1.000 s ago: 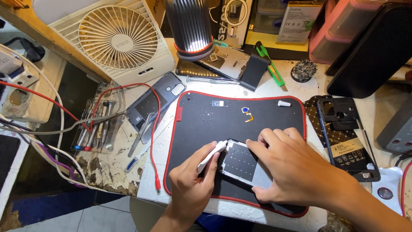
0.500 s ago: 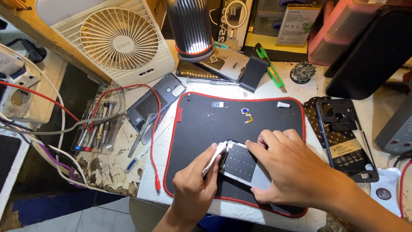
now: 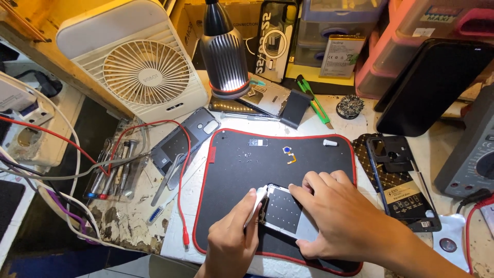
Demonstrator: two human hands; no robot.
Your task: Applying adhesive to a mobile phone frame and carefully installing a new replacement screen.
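Behind my mat a white-labelled battery pack [image 3: 342, 55] leans by the pink drawers [image 3: 411, 36] — a yellow-and-black labelled one [image 3: 406, 198] lies right of it, beside a grey meter's dial [image 3: 473, 149].

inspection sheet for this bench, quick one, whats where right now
surface: black mat with red edge on a worn, stained table
job's things: opened phone flat on the mat
clutter: tweezers, screwdrivers, grey back cover, second phone
hands: left hand presses a white tool to the phone's edge; right hand pins the phone down
cables: red lead beside the mat; wires at left
surroundings: fan, lamp, storage boxes
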